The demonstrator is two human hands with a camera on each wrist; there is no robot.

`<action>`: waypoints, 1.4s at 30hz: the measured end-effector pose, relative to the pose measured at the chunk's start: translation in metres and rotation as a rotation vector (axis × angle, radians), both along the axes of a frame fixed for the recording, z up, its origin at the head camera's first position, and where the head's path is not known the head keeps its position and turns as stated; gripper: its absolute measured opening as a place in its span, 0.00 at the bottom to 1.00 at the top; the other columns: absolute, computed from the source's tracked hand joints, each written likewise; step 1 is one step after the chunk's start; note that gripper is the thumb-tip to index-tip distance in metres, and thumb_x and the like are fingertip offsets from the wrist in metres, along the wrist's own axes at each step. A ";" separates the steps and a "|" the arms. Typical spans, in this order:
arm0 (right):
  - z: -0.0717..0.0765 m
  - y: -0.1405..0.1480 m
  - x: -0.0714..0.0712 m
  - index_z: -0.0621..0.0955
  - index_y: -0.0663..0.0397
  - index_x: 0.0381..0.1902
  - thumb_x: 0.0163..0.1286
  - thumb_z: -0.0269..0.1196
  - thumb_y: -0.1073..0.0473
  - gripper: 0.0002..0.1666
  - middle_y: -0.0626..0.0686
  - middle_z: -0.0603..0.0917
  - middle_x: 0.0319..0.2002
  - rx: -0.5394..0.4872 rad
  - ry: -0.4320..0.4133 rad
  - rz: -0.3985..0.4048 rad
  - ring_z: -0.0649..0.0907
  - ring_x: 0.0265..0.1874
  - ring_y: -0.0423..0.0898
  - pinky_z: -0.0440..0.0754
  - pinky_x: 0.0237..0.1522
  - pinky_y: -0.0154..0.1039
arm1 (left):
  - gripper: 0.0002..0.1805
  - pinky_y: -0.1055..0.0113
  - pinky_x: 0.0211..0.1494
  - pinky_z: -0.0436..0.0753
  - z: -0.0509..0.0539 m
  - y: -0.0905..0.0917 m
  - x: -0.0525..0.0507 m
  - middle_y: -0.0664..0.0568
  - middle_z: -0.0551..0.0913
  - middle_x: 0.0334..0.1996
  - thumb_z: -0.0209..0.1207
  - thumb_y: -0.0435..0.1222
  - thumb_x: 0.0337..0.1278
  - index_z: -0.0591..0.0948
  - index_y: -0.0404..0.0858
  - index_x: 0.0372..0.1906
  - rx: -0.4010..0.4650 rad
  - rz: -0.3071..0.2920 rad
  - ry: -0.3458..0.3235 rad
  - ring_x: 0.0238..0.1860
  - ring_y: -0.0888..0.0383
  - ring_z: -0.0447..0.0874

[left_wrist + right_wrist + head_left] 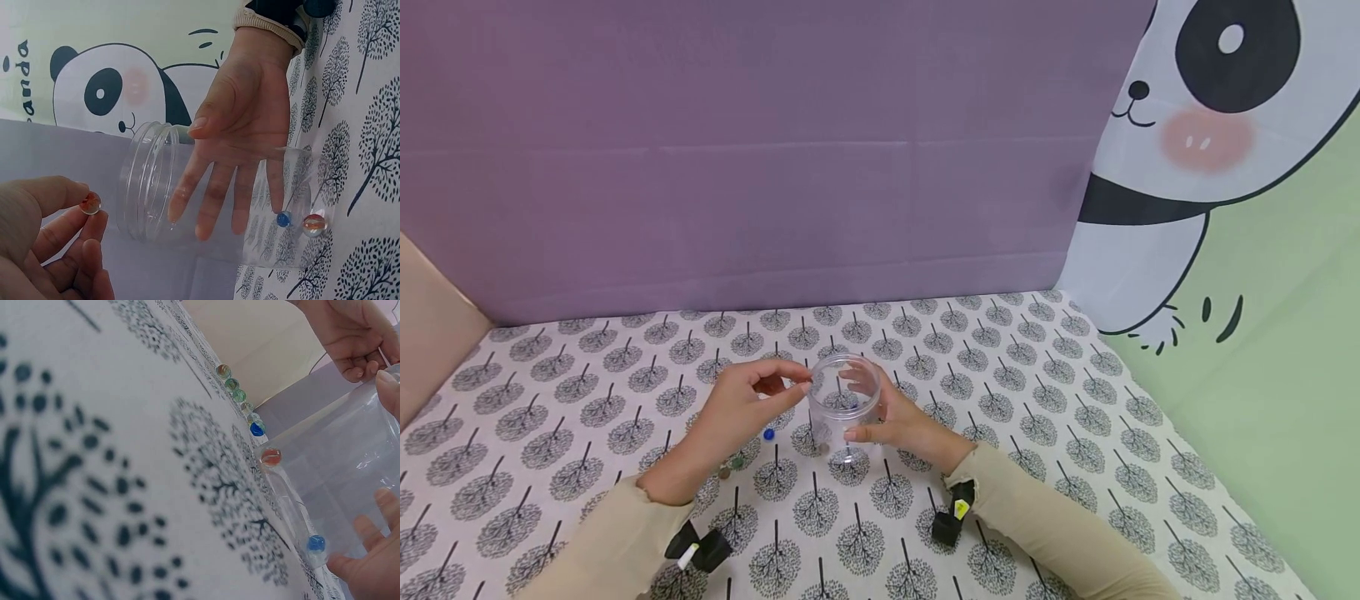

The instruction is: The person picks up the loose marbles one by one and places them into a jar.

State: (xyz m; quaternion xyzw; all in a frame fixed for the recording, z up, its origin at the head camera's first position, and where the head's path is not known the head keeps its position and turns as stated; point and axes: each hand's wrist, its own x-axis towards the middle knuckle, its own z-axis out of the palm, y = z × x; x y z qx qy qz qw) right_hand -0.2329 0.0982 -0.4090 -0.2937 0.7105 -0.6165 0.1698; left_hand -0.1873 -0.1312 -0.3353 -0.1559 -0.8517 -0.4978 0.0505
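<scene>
A clear plastic jar (pixel 829 427) stands upright and lidless on the patterned cloth. My right hand (pixel 910 427) holds it from the right, thumb on the near side and fingers spread along the far wall. Just left of the rim, my left hand (pixel 748 398) pinches an orange-and-clear glass marble (pixel 90 203) between thumb and fingertips. Inside, at the jar's bottom, lie a blue marble (pixel 284 219) and a red-striped marble (pixel 314 225); the right wrist view shows this pair too.
Left of the jar, a blue marble (pixel 768 434) lies on the tree-print cloth (pixel 857 537). Farther left is a green marble (pixel 737 461), partly lined up with several others in the right wrist view. A purple wall (pixel 737 167) closes off the back.
</scene>
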 end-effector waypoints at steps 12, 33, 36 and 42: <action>0.000 0.001 0.001 0.51 0.28 0.71 0.51 0.73 0.51 0.57 0.45 0.59 0.70 0.019 -0.012 -0.015 0.59 0.70 0.49 0.61 0.66 0.52 | 0.11 0.71 0.27 0.74 -0.001 0.005 -0.003 0.50 0.83 0.34 0.64 0.37 0.55 0.84 0.39 0.43 0.040 -0.029 -0.023 0.30 0.57 0.76; 0.000 0.001 0.001 0.50 0.30 0.71 0.53 0.72 0.56 0.56 0.45 0.59 0.70 0.022 -0.022 -0.019 0.60 0.69 0.50 0.60 0.66 0.52 | 0.10 0.70 0.32 0.77 -0.007 0.012 -0.009 0.50 0.83 0.35 0.64 0.37 0.55 0.84 0.40 0.43 0.042 -0.035 -0.019 0.32 0.56 0.76; -0.001 0.000 0.001 0.50 0.31 0.72 0.53 0.72 0.55 0.56 0.47 0.59 0.71 0.013 -0.017 -0.012 0.60 0.69 0.52 0.60 0.66 0.52 | 0.10 0.69 0.32 0.77 -0.008 0.013 -0.010 0.50 0.84 0.35 0.64 0.37 0.55 0.84 0.40 0.43 0.041 -0.034 -0.021 0.33 0.55 0.77; -0.001 0.000 0.000 0.51 0.30 0.71 0.51 0.73 0.49 0.57 0.49 0.58 0.71 0.004 0.006 0.000 0.59 0.70 0.55 0.60 0.66 0.52 | 0.10 0.68 0.33 0.77 -0.011 0.013 -0.012 0.50 0.83 0.35 0.64 0.37 0.55 0.84 0.40 0.43 0.036 -0.030 -0.021 0.33 0.55 0.77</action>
